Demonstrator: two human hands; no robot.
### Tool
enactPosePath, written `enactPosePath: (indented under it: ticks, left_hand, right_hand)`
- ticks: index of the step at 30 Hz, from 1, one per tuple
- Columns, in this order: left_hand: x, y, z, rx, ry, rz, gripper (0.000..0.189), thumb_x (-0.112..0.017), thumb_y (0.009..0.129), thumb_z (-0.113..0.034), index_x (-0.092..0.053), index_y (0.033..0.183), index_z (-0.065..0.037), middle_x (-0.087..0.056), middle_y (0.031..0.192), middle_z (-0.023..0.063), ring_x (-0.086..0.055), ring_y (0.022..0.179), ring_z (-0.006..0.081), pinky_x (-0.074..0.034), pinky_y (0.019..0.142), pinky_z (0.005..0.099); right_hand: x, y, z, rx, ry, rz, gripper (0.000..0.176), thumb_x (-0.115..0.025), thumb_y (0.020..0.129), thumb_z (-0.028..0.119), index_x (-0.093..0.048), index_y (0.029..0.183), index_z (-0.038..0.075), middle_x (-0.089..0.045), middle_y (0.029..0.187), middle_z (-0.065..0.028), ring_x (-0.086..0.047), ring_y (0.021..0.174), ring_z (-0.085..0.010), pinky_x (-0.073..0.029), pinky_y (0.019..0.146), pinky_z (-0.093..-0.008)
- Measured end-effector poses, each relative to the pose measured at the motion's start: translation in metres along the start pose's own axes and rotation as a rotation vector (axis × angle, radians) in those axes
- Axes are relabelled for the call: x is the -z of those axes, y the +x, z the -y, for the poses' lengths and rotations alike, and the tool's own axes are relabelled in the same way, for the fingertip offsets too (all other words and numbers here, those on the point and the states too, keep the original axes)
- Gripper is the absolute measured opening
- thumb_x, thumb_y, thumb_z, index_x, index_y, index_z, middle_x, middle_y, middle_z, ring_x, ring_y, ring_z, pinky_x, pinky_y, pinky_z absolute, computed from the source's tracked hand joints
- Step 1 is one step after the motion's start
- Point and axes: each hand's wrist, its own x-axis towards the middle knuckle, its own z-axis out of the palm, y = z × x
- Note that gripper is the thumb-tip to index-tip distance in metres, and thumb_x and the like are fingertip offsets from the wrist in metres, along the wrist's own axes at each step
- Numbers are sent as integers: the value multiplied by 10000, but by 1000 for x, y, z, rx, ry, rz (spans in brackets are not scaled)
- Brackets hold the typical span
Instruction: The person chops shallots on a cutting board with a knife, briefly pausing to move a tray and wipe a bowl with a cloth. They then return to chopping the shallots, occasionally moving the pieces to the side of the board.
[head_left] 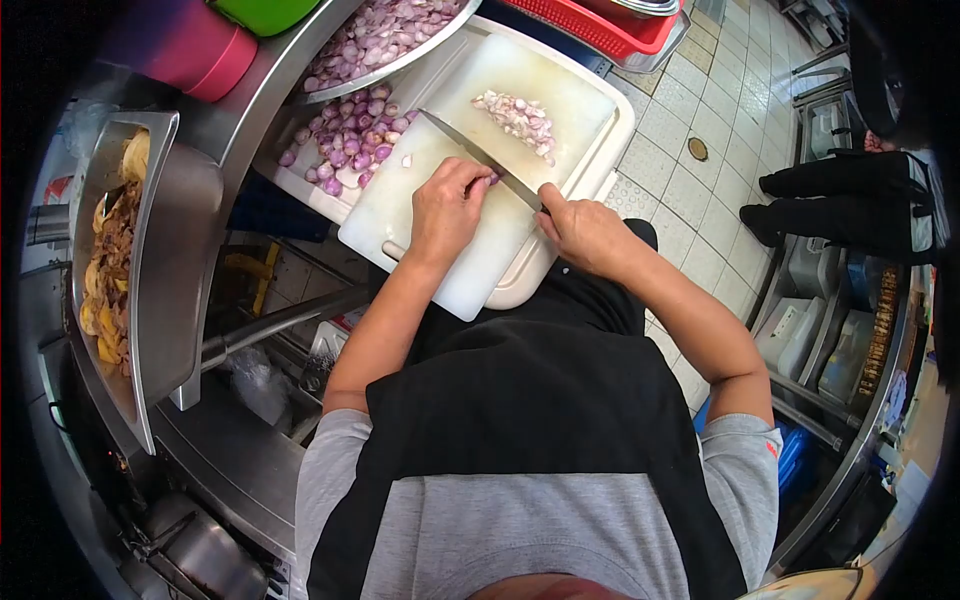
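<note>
A white cutting board lies across a pale plastic tub. My right hand is wrapped round the handle of a kitchen knife, whose blade points up and to the left over the board. Beside the blade, my left hand has its fingers curled on a small purple shallot, mostly hidden by the fingertips. Chopped shallot pieces are heaped on the board's far side. Whole peeled shallots fill the tub's left part.
A metal bowl of sliced shallots stands at the upper left. Further left is a deep steel pan of food. A red basket sits beyond the tub. At the right, a person in black trousers stands on the tiled floor.
</note>
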Motion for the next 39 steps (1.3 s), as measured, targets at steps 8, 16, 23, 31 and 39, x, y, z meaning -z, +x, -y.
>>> enactPosePath:
  ticks: [8,16,23,31,39]
  left_hand:
    - [-1,0,-2,-8,-4,-10,82,-677,816,-24,-679,895,-44,-656,886,102,-663,738,283,-533,655,375]
    - [-1,-1,0,-19,17,-9,108,-682,811,16,-691,914,-16,-658,867,106,-668,718,228,-531,652,315]
    - [-1,-2,1,-26,11,-34,77,-677,812,-14,-670,885,-37,-648,872,108,-664,744,286,-533,654,376]
    - [-4,-2,3,-19,-3,-37,81,-683,808,-20,-660,884,-39,-647,880,104,-663,740,287,-534,654,378]
    - [4,2,2,-15,-31,48,83,-680,828,-50,-660,907,-31,-647,887,108,-661,773,303,-523,695,402]
  right_hand:
    - [33,-10,12,28,-53,74,249,-482,989,252,-402,1020,18,-623,679,-249,-630,686,-457,-487,611,-550]
    - [30,1,10,20,-28,65,267,-488,988,251,-396,1036,5,-620,678,-257,-629,694,-460,-479,613,-565]
    - [-5,-3,5,-17,41,-8,260,-497,981,242,-400,1034,7,-623,679,-255,-630,696,-458,-481,629,-559]
    - [40,-11,19,9,-46,118,266,-483,992,247,-400,1037,-1,-622,681,-265,-625,695,-465,-490,642,-550]
    - [-12,7,-14,8,254,-34,262,-477,998,280,-426,1070,34,-619,763,-303,-616,794,-488,-465,712,-552]
